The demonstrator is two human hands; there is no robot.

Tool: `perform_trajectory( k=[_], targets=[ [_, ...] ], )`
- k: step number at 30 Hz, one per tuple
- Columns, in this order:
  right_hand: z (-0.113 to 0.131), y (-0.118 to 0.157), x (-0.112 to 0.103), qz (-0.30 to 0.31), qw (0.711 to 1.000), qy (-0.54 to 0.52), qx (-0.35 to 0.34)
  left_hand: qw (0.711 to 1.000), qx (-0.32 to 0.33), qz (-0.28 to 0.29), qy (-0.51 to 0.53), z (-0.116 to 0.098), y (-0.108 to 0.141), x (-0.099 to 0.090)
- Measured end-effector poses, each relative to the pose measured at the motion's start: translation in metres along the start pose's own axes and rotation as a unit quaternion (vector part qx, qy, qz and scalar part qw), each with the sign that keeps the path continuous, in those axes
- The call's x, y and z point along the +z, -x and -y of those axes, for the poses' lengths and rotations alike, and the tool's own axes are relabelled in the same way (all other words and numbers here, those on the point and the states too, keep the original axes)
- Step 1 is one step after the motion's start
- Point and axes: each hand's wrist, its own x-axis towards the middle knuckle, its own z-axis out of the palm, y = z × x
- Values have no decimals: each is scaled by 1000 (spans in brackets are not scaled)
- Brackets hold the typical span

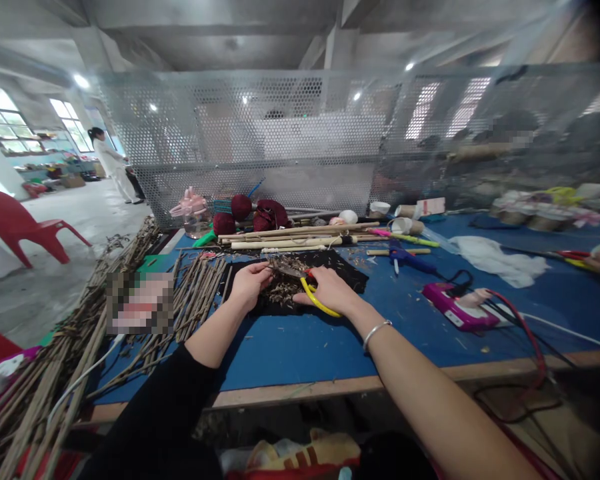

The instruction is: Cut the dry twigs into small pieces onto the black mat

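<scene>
My right hand [327, 291] is closed around the yellow-handled scissors [310, 288], whose blades point left toward my other hand. My left hand [250, 285] is pinched near the blade tips, apparently on a thin brown twig, though its fingers hide most of it. Below both hands lies a black cloth [347, 267] with a heap of short brown clippings [283, 293] on it. To the left of my left hand, several cut dry stalks [200, 293] lie side by side on the blue table [290, 353].
Long dry stalks [65, 373] hang over the table's left edge. Behind the cloth lie wooden sticks [300, 231] and dark red yarn balls [241, 207]. A blue glue gun [410, 259] and a purple power strip [457, 308] with cables sit right. Mesh panels [260, 133] stand behind.
</scene>
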Motion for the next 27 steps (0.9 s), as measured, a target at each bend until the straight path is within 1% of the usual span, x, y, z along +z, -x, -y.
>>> perform_trajectory(
  k=[3,7,10,14,20,27],
  targets=[
    [2,0,0,-11,1000,6,0,999,18,-6,-48,1,4,4],
    [7,1,-4,3,1000,20,20,993,44,-28,-109,-3,10,10],
    [10,1,-6,13,999,35,37,988,63,-51,-132,-5,11,11],
    [12,1,-4,23,997,56,46,983,81,-64,-151,-2,9,9],
    [11,0,-1,49,995,70,55,978,111,-60,-165,2,5,3],
    [13,1,-5,60,993,76,61,971,118,-51,-204,5,3,-1]
  ],
)
